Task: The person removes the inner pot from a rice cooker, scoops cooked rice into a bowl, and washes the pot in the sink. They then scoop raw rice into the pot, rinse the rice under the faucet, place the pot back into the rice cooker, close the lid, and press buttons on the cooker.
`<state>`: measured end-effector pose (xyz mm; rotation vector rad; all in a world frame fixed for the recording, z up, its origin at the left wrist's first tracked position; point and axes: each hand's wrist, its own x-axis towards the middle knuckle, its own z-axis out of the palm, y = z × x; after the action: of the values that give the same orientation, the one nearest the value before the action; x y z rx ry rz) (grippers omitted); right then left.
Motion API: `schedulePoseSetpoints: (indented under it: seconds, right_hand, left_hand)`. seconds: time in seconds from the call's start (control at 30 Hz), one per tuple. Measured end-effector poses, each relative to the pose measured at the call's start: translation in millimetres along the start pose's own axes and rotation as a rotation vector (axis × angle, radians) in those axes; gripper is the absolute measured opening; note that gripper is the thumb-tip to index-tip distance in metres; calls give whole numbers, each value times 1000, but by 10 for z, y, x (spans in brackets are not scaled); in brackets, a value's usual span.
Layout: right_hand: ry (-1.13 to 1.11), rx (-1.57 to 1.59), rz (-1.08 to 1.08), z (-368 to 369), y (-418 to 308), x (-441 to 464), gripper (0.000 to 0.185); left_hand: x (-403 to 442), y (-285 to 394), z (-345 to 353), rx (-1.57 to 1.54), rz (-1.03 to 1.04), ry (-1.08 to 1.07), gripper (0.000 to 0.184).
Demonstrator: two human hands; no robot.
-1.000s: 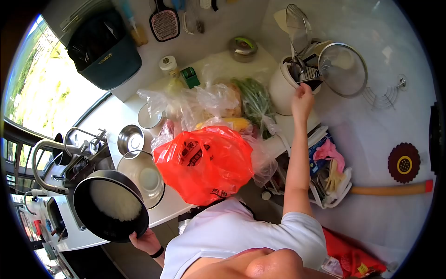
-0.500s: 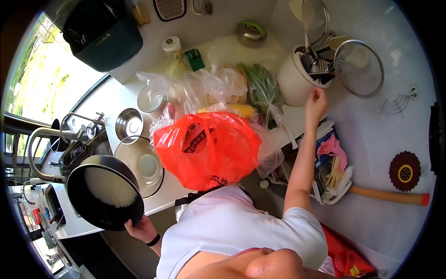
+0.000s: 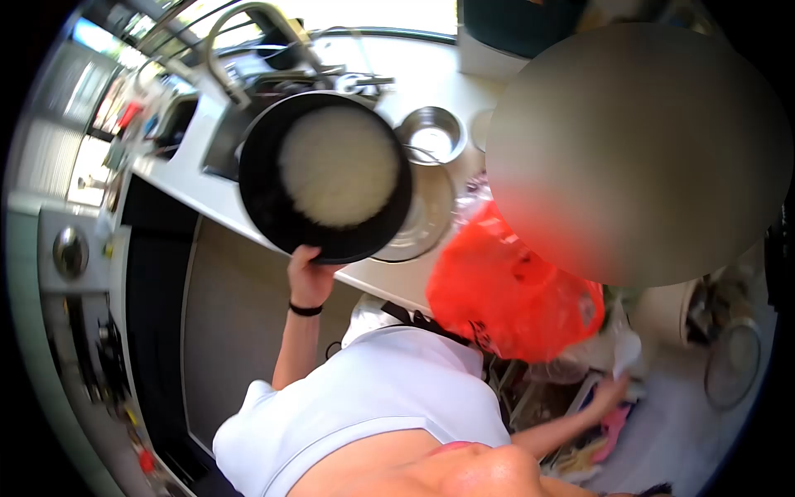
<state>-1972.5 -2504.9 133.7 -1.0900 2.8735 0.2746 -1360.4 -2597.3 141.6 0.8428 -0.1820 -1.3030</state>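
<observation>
Head view: a black pot point(image 3: 263, 186) is gripped at its rim by the left hand point(image 3: 311, 282) and is held up between the sink side and a glass bowl point(image 3: 432, 211), its mouth turned toward the camera. The rim is pinched with the thumb laid over it; the other fingers are mostly hidden below. White grains point(image 3: 339, 166) have already been put in the pot, and they are gathered in a patch on its base; whether water has been added cannot be told. The pot has not yet been set down, as far as can be judged, and no lid is seen on it. The right hand point(image 3: 613, 392) is blurred, near a white strip point(image 3: 627, 349), so whether its fingers are spread or pressed together cannot be told. A red bag point(image 3: 513, 290) is left standing at the counter edge, and much beyond it is hidden by a blurred patch
</observation>
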Motion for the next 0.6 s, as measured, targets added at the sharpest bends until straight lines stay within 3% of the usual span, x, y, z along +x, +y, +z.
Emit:
schedulePoseSetpoints:
  seconds: [0.03,0.1,0.17,0.23,0.37,0.4,0.43,0.5,0.6]
  right_hand:
    - [31,86,41,-273,-109,-164,36]
    - [2,559,129,-1045,-711,-566,34]
    - [195,826,-261,-1075,-995,-703,33]
    - [197,1028,-636,-1275,-1638,-984,34]
    - [62,774,-1123,-1658,-3099,-1641,41]
    - [153,689,-1160,-1586,-3412,-1702,43]
    - [245,603,-1191,-1495,-3700,-1759,44]
    - [326,400,-1010,-1331,-4137,-1892,42]
    - [451,448,-972,-1297,-4552,-2075,40]
  left_hand:
    - [59,-12,-21,38,-18,-6,45]
    - [243,30,9,166,-18,-75,48]
    - [386,110,172,242,10,-124,48]
    - [521,146,226,316,11,-173,48]
    - [604,228,287,323,-115,-263,51]
    - [629,225,287,322,-134,-271,52]
    - [667,231,281,326,-155,-283,53]
    - [682,214,220,350,-163,-279,52]
    - [706,251,207,398,-122,-264,51]
